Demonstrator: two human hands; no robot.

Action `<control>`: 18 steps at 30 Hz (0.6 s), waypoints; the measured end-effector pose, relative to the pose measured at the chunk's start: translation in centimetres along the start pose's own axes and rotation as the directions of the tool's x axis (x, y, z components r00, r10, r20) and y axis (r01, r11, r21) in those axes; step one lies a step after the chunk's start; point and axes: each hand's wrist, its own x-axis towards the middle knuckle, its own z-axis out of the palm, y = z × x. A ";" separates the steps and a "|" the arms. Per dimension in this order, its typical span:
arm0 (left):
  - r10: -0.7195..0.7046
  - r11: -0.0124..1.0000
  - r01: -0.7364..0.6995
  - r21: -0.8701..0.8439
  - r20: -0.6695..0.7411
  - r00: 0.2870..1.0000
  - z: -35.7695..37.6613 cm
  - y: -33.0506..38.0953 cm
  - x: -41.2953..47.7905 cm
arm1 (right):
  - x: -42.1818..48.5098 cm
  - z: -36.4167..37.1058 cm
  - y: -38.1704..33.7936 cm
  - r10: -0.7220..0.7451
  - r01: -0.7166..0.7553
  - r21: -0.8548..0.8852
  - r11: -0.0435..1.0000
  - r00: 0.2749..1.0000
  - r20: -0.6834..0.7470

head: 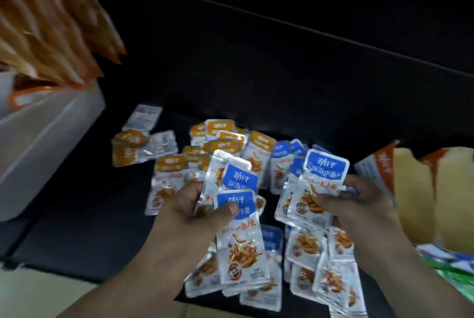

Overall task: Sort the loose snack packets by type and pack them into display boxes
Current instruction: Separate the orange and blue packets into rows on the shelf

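Snack packets (256,161) lie in a loose heap on the dark table (256,73), between the two hands and behind them. The left hand (189,215) holds a small fan of blue packets (239,181), with the thumb pressed on the front one and the fingers curled behind. The right hand (359,202) grips a second bundle (318,189) of blue ones at its right edge, thumb on the front. Both lots are lifted above the heap and cover a part of it. Orange packets (223,135) are at the far side of the heap, and a few there lie face down and show the silver back. More blue ones lie at the near side, under the wrists. At the left stands a white box (46,143), very blurred, with orange packets upright inside it that rise above its rim. At the right, just beside the right hand, there is an orange and yellow display box (410,189), partly hidden by this hand. Near the bottom right corner some green and white wrapping (454,263) shows; what it is I cannot tell.
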 end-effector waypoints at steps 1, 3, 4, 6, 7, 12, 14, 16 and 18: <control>-0.001 1.000 0.001 0.018 0.017 1.000 1.1 0.0 0.0 | 0.7 -1.0 0.4 -0.032 0.031 -0.017 0.999 0.998 -0.052; -0.005 0.999 0.003 0.045 0.032 0.999 3.0 -0.2 0.2 | 2.0 -2.3 1.2 -0.089 0.079 -0.092 0.993 0.990 -0.108; -0.004 0.998 0.001 0.062 0.037 0.999 3.9 -0.3 0.3 | 2.7 -2.8 1.5 -0.122 0.106 -0.129 0.986 0.985 -0.125; 0.002 0.996 -0.005 0.084 0.045 0.999 5.4 -0.5 0.4 | 4.0 -3.4 2.7 -0.190 0.154 -0.235 0.960 0.972 -0.138; 0.003 0.996 -0.007 0.086 0.041 0.999 5.9 -0.5 0.3 | 4.4 -3.4 3.1 -0.220 0.170 -0.302 0.938 0.965 -0.141; 0.023 1.000 -0.023 0.010 0.040 0.999 7.0 -0.9 0.2 | 4.1 -3.0 4.1 -0.367 0.232 -0.582 0.779 0.922 -0.124; 0.036 0.999 -0.035 -0.030 0.032 0.999 6.9 -0.9 0.1 | 2.0 -2.5 2.7 -0.466 0.353 -0.538 0.766 0.880 -0.087; 0.053 0.996 -0.050 -0.068 0.041 0.998 6.7 -0.7 0.1 | -1.0 -1.4 0.7 -0.339 0.337 -0.334 0.880 0.939 0.053; 0.085 0.990 -0.081 -0.119 0.031 0.996 6.0 -0.6 0.1 | -3.3 -0.1 -0.5 -0.070 0.102 -0.075 0.992 0.935 0.348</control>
